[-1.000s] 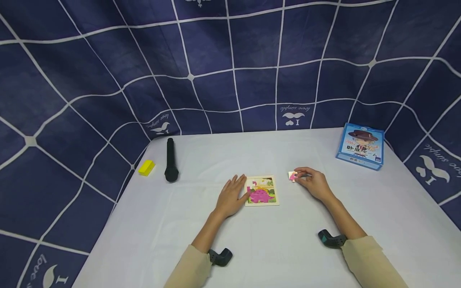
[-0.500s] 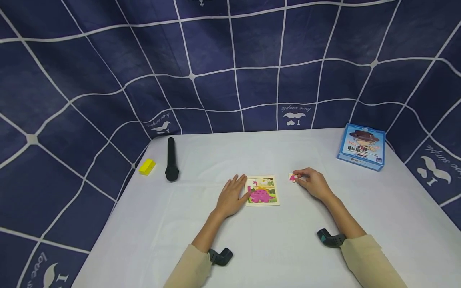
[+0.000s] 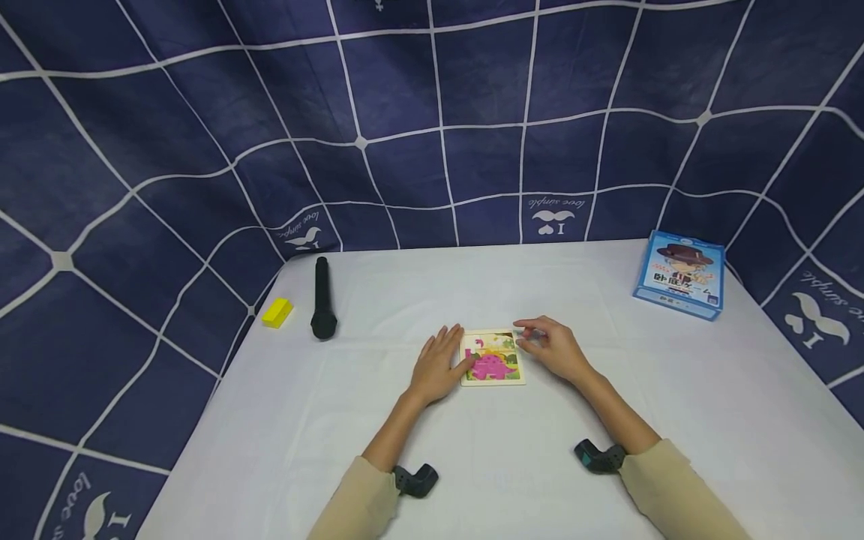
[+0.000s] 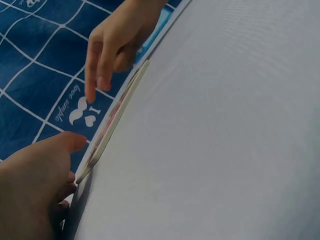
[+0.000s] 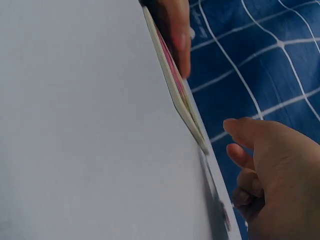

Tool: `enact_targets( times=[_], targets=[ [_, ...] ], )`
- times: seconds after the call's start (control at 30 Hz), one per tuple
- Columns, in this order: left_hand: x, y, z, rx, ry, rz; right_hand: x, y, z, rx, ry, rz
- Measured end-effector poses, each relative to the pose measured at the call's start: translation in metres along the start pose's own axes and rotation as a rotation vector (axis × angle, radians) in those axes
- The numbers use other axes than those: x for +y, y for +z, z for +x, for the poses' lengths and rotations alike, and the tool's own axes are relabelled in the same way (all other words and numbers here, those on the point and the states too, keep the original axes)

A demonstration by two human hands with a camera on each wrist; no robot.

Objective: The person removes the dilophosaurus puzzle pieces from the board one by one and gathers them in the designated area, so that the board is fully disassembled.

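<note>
A small square dinosaur jigsaw puzzle in a pale frame lies flat on the table. My left hand rests at its left edge, fingers straight and thumb reaching over the picture. Just off the puzzle's upper right side is my right hand, its thumb and forefinger apart. A bit of pink, seemingly a loose puzzle piece, shows between those fingers in the head view. In the right wrist view, no piece is pinched by the right hand; a small pinkish thing lies low on the table.
A black microphone and a yellow block lie at the left of the white-covered table. At the back right is a blue game box. A dark blue gridded cloth hangs behind.
My right hand has moved left toward the puzzle, and its thumb and forefinger have parted from their pinch on the pink piece. My left hand stays on the puzzle's edge.
</note>
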State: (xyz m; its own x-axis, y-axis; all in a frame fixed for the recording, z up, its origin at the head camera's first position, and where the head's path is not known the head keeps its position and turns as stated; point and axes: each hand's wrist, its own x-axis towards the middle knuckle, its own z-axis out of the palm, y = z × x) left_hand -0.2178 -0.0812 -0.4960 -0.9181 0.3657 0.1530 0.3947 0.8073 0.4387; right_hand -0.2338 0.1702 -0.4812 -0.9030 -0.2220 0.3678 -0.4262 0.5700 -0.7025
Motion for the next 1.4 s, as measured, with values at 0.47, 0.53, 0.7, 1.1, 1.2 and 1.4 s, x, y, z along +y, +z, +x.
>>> enact_targets(
  times=[0.47,0.53,0.7,1.1,1.2,1.4],
  targets=[
    [0.016,0.011,0.004,0.041,-0.076,0.150,-0.011,0.037,0.012,-0.077,-0.020,-0.113],
    [0.015,0.012,0.003,0.045,-0.073,0.163,-0.011,0.037,0.012,-0.078,-0.022,-0.124],
    [0.015,0.012,0.001,0.043,-0.074,0.189,-0.009,0.038,0.011,-0.081,-0.041,-0.129],
    [0.016,0.011,0.002,0.026,-0.073,0.195,-0.012,0.034,0.013,-0.121,-0.037,-0.156],
    [0.016,0.011,0.003,0.014,-0.084,0.194,-0.011,0.033,0.016,-0.141,-0.055,-0.169],
    [0.019,0.010,0.004,-0.002,-0.094,0.184,-0.009,0.031,0.019,-0.166,-0.058,-0.159]
  ],
)
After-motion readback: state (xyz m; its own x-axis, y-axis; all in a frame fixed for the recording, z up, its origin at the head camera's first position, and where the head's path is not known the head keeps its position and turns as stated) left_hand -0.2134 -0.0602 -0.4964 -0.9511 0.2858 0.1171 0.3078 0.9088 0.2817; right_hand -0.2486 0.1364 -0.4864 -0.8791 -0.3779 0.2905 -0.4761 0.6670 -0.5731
